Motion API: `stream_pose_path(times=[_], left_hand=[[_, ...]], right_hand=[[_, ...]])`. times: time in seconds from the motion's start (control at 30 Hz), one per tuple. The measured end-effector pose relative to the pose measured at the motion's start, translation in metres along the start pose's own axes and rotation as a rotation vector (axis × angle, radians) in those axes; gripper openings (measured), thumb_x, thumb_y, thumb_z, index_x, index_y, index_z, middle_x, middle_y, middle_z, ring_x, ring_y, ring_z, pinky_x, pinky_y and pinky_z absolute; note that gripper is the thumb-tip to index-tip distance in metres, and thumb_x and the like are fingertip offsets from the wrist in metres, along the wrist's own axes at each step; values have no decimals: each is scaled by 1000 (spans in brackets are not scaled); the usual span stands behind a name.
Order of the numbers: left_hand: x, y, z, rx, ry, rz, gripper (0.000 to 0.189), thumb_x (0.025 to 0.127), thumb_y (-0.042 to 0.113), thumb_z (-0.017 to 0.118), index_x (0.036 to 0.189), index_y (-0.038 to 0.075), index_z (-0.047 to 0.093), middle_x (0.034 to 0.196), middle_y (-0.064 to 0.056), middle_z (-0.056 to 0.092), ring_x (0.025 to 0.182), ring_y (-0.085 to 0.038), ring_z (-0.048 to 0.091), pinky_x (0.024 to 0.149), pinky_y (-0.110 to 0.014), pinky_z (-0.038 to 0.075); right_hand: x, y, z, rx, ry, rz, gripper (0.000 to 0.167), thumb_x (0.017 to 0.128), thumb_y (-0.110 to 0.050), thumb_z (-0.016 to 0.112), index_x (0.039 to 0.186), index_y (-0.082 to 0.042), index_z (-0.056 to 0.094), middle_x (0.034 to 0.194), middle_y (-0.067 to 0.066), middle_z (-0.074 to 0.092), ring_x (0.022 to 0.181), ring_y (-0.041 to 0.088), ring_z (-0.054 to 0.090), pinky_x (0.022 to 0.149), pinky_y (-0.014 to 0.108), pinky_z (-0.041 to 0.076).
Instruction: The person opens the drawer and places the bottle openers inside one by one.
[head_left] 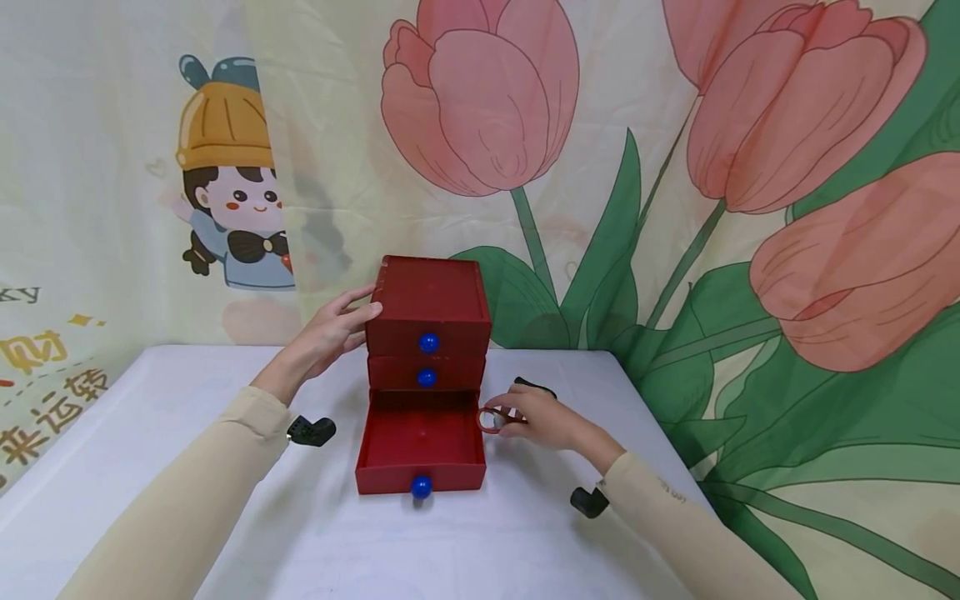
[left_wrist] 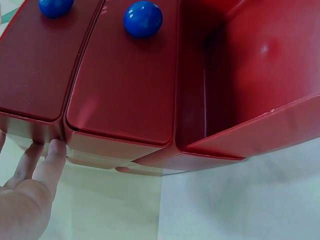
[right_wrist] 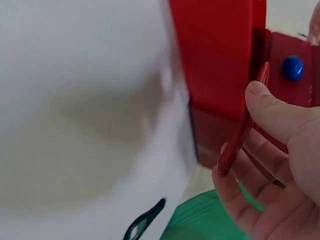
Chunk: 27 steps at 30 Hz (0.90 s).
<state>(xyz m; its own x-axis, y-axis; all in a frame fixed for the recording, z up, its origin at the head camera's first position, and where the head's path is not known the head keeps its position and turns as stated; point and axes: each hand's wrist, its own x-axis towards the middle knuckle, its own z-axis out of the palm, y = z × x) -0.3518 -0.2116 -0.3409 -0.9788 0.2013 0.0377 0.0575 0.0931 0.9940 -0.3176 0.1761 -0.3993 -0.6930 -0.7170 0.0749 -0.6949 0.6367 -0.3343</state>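
Note:
A dark red three-drawer box (head_left: 431, 292) with blue knobs stands on the table. Its bottom drawer (head_left: 420, 429) is pulled out and nothing shows inside; the upper two are closed. My left hand (head_left: 333, 333) rests against the left side of the top section, fingers fairly straight, as the left wrist view shows on the side wall (left_wrist: 35, 129). At the right of the open drawer, my right hand (head_left: 540, 417) pinches a thin red loop-shaped item (right_wrist: 237, 142) between thumb and fingers. The loop's exact kind cannot be told.
A dark loop-shaped item (right_wrist: 145, 220) lies on the white tabletop (head_left: 247, 517), just behind my right hand. Black wrist cameras (head_left: 311, 431) jut from both wrists. A printed cloth with tulips (head_left: 480, 100) hangs behind the table.

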Motion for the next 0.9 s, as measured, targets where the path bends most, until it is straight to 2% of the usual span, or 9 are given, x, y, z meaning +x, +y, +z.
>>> stream_pose_path(times=[0.27,0.53,0.9], left_hand=[[1,0,0,-1,-3,4,83,106,46,63,172,25,18,171,-17,30,152,-39,41,126,-54,33],[0,-2,-1,-13,-2,-2,81,106,45,63,172,24,19,170,-18,31,151,-39,43,125,-54,34],[-2,0,0,-6,-4,4,82,106,45,63,172,24,18,170,-18,30,152,-40,42,125,-55,34]], right_hand=[[10,-27,-1,-22,-12,3,44,97,-18,80,139,-12,69,107,1,66,97,13,59,77,22,56],[26,-48,6,-12,-57,17,45,99,-20,78,142,-13,68,117,5,67,106,21,64,81,18,56],[48,-66,20,-60,-74,-12,46,97,-21,80,142,-15,69,118,5,66,105,17,63,78,13,54]])
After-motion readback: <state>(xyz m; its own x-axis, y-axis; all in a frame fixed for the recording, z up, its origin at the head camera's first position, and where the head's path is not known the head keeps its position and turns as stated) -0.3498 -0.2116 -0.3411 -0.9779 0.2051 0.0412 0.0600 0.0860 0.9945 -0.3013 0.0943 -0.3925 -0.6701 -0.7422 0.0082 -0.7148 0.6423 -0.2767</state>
